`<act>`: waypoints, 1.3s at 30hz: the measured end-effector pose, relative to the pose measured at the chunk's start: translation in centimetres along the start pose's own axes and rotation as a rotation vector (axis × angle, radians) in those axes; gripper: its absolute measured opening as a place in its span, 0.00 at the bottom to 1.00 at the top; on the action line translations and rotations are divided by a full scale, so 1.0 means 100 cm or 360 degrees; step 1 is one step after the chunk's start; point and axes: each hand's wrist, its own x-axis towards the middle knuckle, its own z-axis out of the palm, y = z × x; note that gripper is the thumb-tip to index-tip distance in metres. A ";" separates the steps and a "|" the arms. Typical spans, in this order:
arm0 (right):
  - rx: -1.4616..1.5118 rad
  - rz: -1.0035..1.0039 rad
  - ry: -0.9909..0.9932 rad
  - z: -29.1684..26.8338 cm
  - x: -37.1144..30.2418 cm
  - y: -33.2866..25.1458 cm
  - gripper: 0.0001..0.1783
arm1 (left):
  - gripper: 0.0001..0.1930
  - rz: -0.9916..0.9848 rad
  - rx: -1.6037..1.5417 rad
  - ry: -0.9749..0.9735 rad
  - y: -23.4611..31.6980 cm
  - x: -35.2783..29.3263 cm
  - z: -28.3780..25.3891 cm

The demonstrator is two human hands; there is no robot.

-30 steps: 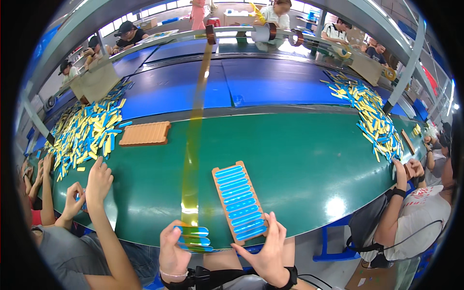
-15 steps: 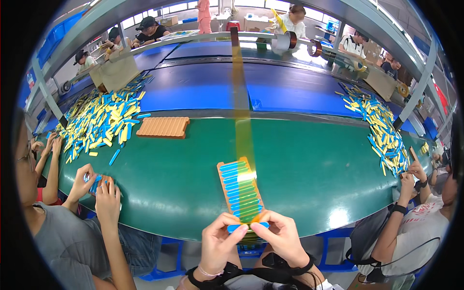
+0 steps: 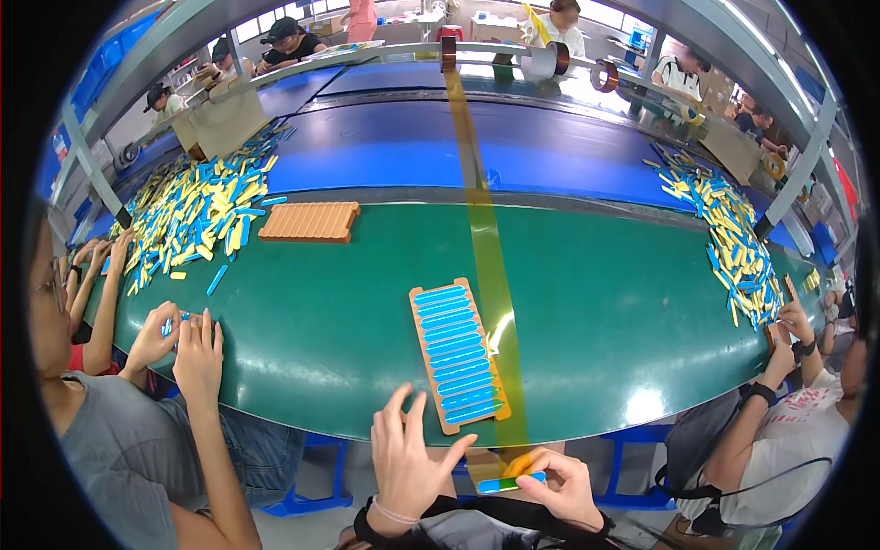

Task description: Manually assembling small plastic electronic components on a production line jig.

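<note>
An orange ridged tray (image 3: pixel 500 403) lies slanted on the green table, its grooves filled with blue, round-ended strips (image 3: pixel 454 344). Beside its lower left corner, my left hand (image 3: pixel 403 458) has its fingers spread and holds nothing. My right hand (image 3: pixel 561 490) is below the table's front edge, pinching a blue strip (image 3: pixel 500 484) with the amber see-through tape at it. That tape (image 3: pixel 490 266) stretches down from a roll (image 3: pixel 448 55) on the overhead bar, passing along the tray's right side. How the tape meets the pinched strip is partly hidden by my fingers.
A second orange tray (image 3: pixel 310 222), with bare grooves, lies at the table's far left. Heaps of blue and yellow strips are at left (image 3: pixel 197 215) and right (image 3: pixel 729 243). Co-workers' hands (image 3: pixel 188 344) work at both sides. More rolls (image 3: pixel 605 75) hang on the bar.
My hands have parted: the left has let go and opened, and the right has drawn the strip and tape down and right. The tape has shifted off the tray to its right.
</note>
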 end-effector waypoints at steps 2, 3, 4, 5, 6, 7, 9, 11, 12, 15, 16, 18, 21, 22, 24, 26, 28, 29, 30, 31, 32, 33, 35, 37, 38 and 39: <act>0.0320 0.0093 0.0076 0.004 0.001 -0.005 0.04 | 0.25 0.0052 -0.0009 -0.0069 -0.008 -0.003 0.010; 0.0361 0.0088 0.0130 0.008 0.001 -0.006 0.04 | 0.27 0.0099 -0.0032 -0.0129 -0.011 -0.005 0.013; 0.0367 0.0092 0.0137 0.010 0.000 -0.009 0.04 | 0.27 0.0102 -0.0030 -0.0139 -0.011 -0.008 0.014; 0.0275 0.0228 0.0216 0.011 -0.001 -0.012 0.05 | 0.27 0.0066 -0.0066 -0.0133 -0.010 -0.009 0.014; 0.0181 0.0365 0.0295 0.013 -0.002 -0.012 0.05 | 0.28 0.0029 -0.0102 -0.0127 -0.010 -0.012 0.015; 0.0320 0.0238 0.0390 0.017 -0.002 -0.003 0.09 | 0.28 0.0043 -0.0102 -0.0149 -0.009 -0.017 0.013; 0.0327 0.0237 0.0418 0.017 -0.004 -0.005 0.09 | 0.28 0.0044 -0.0136 -0.0221 -0.002 -0.028 0.008; 0.0419 0.0271 0.0443 0.019 -0.008 -0.007 0.09 | 0.30 0.0054 -0.0146 -0.0309 0.002 -0.044 0.000; 0.0430 0.0288 0.0442 0.019 -0.010 -0.007 0.09 | 0.30 0.0043 -0.0138 -0.0325 0.008 -0.050 -0.004; 0.0263 0.0385 0.0443 0.018 -0.013 -0.006 0.11 | 0.32 0.0045 -0.0068 -0.0416 0.017 -0.056 -0.008; 0.0257 0.0389 0.0455 0.018 -0.013 -0.005 0.11 | 0.32 0.0050 -0.0079 -0.0425 0.017 -0.053 -0.005; 0.0309 0.0328 0.0550 0.020 -0.013 -0.002 0.11 | 0.32 0.0099 -0.0117 -0.0398 0.017 -0.047 -0.001; 0.0325 0.0350 0.0631 0.018 -0.010 0.000 0.11 | 0.33 0.0160 -0.0072 -0.0409 0.017 -0.040 0.007; 0.0324 0.0350 0.0642 0.017 -0.009 0.002 0.11 | 0.33 0.0166 -0.0078 -0.0415 0.017 -0.040 0.008; 0.0414 0.0357 0.0710 0.017 -0.007 0.004 0.13 | 0.33 0.0184 -0.0081 -0.0396 0.016 -0.039 0.011; 0.0449 0.0378 0.0725 0.019 -0.003 0.001 0.14 | 0.33 0.0179 -0.0076 -0.0393 0.016 -0.039 0.012; 0.0481 0.0399 0.0740 0.019 -0.002 0.001 0.14 | 0.32 0.0174 -0.0073 -0.0386 0.014 -0.040 0.014; 0.0463 0.0402 0.0731 0.018 -0.003 0.002 0.14 | 0.33 0.0174 -0.0097 -0.0388 0.011 -0.040 0.016; 0.0445 0.0405 0.0721 0.017 -0.003 0.004 0.14 | 0.33 0.0174 -0.0121 -0.0388 0.009 -0.041 0.017; 0.0444 0.0409 0.0725 0.016 -0.004 0.005 0.14 | 0.33 0.0174 -0.0125 -0.0393 0.008 -0.040 0.016; 0.0422 0.0424 0.0716 0.016 -0.004 0.006 0.14 | 0.33 0.0200 -0.0094 -0.0408 0.007 -0.038 0.015; 0.0402 0.0439 0.0706 0.016 -0.005 0.006 0.15 | 0.33 0.0226 -0.0063 -0.0423 0.005 -0.035 0.013; 0.0416 0.0447 0.0765 0.020 0.000 -0.001 0.15 | 0.33 0.0374 -0.0006 -0.0362 0.002 -0.028 0.009; 0.0429 0.0453 0.0826 0.022 0.003 -0.003 0.16 | 0.26 0.0678 -0.0046 -0.0243 -0.008 -0.023 0.009; 0.0433 0.0440 0.0834 0.022 0.003 -0.003 0.16 | 0.26 0.0680 -0.0053 -0.0245 -0.013 -0.019 0.007; 0.0437 0.0426 0.0842 0.022 0.002 -0.002 0.16 | 0.22 0.0975 -0.0062 -0.0284 -0.018 -0.013 0.005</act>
